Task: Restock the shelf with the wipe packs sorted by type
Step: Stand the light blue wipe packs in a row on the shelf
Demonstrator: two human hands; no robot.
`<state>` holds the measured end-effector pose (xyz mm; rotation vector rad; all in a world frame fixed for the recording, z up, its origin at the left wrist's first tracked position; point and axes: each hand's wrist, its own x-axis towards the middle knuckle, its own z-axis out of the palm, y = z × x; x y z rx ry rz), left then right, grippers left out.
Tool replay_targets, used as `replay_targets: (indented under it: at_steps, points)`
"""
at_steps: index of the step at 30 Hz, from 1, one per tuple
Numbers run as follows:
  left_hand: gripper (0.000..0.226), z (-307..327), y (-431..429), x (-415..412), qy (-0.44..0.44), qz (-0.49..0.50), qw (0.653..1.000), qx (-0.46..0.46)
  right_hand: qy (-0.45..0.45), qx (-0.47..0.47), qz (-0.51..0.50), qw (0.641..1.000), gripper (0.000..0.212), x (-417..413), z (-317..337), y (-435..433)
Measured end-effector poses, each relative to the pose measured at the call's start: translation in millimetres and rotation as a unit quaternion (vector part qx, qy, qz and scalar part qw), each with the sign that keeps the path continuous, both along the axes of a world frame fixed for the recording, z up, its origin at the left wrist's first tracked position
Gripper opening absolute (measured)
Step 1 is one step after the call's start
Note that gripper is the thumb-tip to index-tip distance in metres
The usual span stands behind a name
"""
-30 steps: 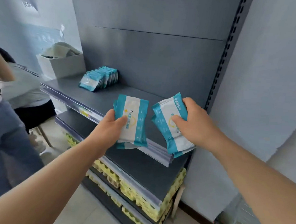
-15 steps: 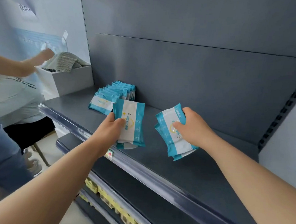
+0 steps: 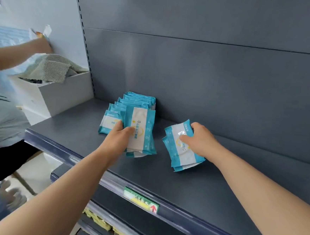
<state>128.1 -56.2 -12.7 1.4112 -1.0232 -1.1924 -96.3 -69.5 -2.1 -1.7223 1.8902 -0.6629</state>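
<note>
A row of several blue-and-white wipe packs point(image 3: 133, 103) leans against the back wall of the grey shelf point(image 3: 219, 177). My left hand point(image 3: 119, 137) grips a small stack of the same packs point(image 3: 140, 134), held right in front of that row and overlapping its front pack. My right hand point(image 3: 199, 140) grips another small stack of wipe packs point(image 3: 181, 156) to the right, low over the shelf surface, apart from the row.
A white box point(image 3: 56, 94) with striped cloth point(image 3: 51, 68) in it stands at the shelf's left end, and another person's arm point(image 3: 13, 56) reaches above it. A price label point(image 3: 141, 200) sits on the shelf's front rail. Yellow goods point(image 3: 95, 217) fill the lower shelves.
Both my hands have moved forward and down over the shelf with their packs. The left stack has come up to the row at the back; the view has closed in on the shelf.
</note>
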Motion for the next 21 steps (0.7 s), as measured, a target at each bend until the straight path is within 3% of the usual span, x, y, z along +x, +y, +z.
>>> replay_targets:
  at_steps: [5, 11, 15, 21]
  points:
    - [0.011, -1.0, -32.3, 38.8, 0.024, -0.072, 0.997, 0.004, -0.018, 0.03, -0.073, 0.997, 0.034, 32.4, -10.4, -14.0]
    - [0.017, -4.2, -53.6, 71.2, 0.083, -0.154, 0.985, -0.001, 0.048, 0.019, -0.12, 0.991, 0.047, 65.2, -11.9, -11.5]
    - [0.018, -8.7, -56.8, 83.0, 0.104, -0.197, 0.975, -0.007, 0.004, 0.018, -0.156, 0.988, 0.059, 82.0, -15.1, -8.7]
    - [0.022, -11.4, -69.0, 98.2, 0.03, -0.246, 0.968, -0.022, 0.047, 0.033, -0.133, 0.989, 0.051, 92.2, -11.1, -3.1]
